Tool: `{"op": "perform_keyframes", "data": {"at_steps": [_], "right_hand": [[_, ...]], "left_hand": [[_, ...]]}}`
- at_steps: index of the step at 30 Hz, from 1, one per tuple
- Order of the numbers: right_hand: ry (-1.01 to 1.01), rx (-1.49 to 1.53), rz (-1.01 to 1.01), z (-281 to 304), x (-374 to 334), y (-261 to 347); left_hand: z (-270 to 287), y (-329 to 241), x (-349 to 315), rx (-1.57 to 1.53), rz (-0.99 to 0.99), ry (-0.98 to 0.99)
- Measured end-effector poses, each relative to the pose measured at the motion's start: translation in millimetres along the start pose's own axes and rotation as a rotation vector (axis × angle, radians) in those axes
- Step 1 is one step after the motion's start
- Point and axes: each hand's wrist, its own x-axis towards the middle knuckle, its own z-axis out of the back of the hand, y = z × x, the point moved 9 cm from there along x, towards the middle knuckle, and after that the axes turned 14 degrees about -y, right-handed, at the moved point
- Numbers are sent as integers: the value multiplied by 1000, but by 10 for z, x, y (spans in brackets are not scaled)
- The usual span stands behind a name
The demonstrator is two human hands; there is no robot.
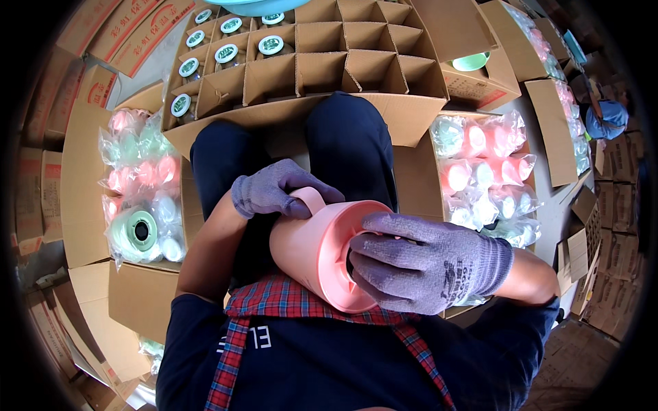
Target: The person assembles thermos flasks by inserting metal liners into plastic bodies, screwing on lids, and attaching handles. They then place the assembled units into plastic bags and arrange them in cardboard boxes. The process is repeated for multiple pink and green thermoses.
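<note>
A pink thermos jug [293, 252] lies tilted across my lap, its ribbed round base facing up and to the right. Around its handle [310, 198] the fingers of my left hand [269, 189], in a purple-grey knit glove, are closed. My right hand [439, 264], gloved alike, grips at the recessed middle of the base with bent fingers. The fingertips are hidden inside the recess, where a bit of black shows beside them. Under the jug is my red plaid apron [274, 301].
Ahead stands a divided carton [404, 113], with glass bottles [226, 53] in some left cells and a teal basin [260, 7] at its far edge. Bagged pink, white and green jugs fill cartons at left [86, 185] and right [419, 181]. Another person [606, 118] is far right.
</note>
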Motion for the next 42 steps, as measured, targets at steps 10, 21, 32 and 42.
{"op": "perform_keyframes", "data": {"at_steps": [10,21,32,42], "right_hand": [[-225,173,-961,-380,-772,-676],[-471,131,-1114,272,-845,-1187],[-32,-436,-1647,-609,-2744,-3440],[-666,502,-665,-19,-870,-985]], "left_hand": [[-379,-603,-891,803,-413,-762],[-77,-481,-854,546,-139,-1004],[-6,-994,-1276,1547,-402,-1022],[-48,-1444,-763,1207,-828,-891]]}}
